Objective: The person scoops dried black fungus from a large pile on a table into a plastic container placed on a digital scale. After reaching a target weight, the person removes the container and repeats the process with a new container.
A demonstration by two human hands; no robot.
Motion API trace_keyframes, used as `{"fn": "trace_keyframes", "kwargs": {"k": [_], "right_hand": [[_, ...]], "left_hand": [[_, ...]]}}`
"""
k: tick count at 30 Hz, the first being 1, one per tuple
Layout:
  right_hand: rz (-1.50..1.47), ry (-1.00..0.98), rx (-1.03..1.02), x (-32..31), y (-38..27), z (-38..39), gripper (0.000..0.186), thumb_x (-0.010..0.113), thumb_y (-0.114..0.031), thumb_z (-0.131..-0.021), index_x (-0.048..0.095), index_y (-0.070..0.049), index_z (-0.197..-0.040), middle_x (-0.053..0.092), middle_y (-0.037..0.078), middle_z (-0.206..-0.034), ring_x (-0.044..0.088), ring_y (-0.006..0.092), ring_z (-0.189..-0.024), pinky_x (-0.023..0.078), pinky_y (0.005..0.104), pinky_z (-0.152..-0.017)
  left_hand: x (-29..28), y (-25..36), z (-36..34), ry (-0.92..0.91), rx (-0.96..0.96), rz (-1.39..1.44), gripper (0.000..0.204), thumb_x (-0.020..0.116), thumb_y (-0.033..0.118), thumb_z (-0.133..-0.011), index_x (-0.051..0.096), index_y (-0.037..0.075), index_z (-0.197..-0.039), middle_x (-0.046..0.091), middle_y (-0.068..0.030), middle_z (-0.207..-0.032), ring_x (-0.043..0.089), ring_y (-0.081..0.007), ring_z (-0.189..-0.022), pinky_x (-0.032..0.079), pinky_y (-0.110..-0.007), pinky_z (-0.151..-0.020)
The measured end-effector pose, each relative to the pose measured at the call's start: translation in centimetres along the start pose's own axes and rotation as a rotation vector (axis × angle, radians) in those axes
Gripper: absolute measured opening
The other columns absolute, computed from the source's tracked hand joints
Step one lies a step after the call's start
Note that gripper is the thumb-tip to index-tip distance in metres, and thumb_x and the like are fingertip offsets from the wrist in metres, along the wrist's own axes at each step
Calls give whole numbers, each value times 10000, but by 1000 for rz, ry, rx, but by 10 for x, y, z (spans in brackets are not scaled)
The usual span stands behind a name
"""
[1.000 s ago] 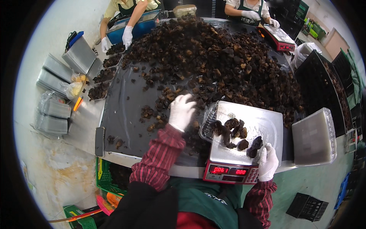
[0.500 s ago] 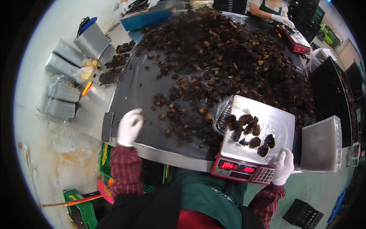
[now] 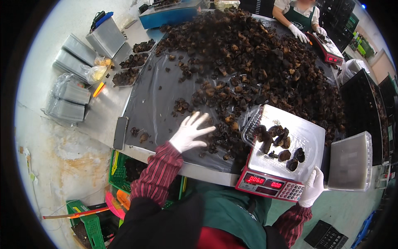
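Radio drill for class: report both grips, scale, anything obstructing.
Left grip, white gloved: open above dark brown curled pieces. Right grip, white gloved: at near right corner of red and silver scale. Possible obstruction: clear plastic container overhanging scale's left.

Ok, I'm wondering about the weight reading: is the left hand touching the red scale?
Apart. The head view shows dark brown pieces lying in the gap between the spread left hand and the red scale.

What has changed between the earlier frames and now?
The left hand swung left toward the phone, then came back right toward the pile, fingers now spread; no visible grasp or release there. The right hand stayed at the corner of the scale, and dark pieces still lie on it.
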State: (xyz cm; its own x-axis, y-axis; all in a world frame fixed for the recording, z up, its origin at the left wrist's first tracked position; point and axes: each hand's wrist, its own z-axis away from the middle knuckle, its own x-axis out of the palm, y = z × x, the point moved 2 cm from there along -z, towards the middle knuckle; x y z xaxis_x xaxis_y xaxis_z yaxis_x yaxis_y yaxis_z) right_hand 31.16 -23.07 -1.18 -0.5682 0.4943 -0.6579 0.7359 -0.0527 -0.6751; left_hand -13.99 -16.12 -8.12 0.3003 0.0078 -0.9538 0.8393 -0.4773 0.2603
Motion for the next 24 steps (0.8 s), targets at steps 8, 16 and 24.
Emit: {"fn": "trace_keyframes", "kwargs": {"k": [8,16,24], "right_hand": [[-52,-123,-336,24,-77,32,205,532,-52,-944,630,36,-1102,686,135,-974,657,190,-805,514,290,-756],[-30,-253,-307,46,-91,37,221,564,-38,-904,619,35,-1105,666,190,-962,667,303,-848,514,352,-758],[6,-112,-284,31,-74,19,215,546,-40,-912,628,37,-1095,666,200,-954,673,305,-850,517,347,-754]], "left_hand": [[19,-102,-33,339,-53,-34,364,700,190,-771,652,229,-1129,515,-53,-1357,416,-311,-1296,323,-479,-1066],[30,-121,-64,110,-278,258,496,495,447,-939,493,217,-1379,383,-140,-1478,346,-318,-1365,262,-446,-1108],[24,-86,-24,252,-3,-117,302,705,292,-765,665,141,-1023,583,-86,-1210,518,-311,-1128,414,-435,-950]]}}
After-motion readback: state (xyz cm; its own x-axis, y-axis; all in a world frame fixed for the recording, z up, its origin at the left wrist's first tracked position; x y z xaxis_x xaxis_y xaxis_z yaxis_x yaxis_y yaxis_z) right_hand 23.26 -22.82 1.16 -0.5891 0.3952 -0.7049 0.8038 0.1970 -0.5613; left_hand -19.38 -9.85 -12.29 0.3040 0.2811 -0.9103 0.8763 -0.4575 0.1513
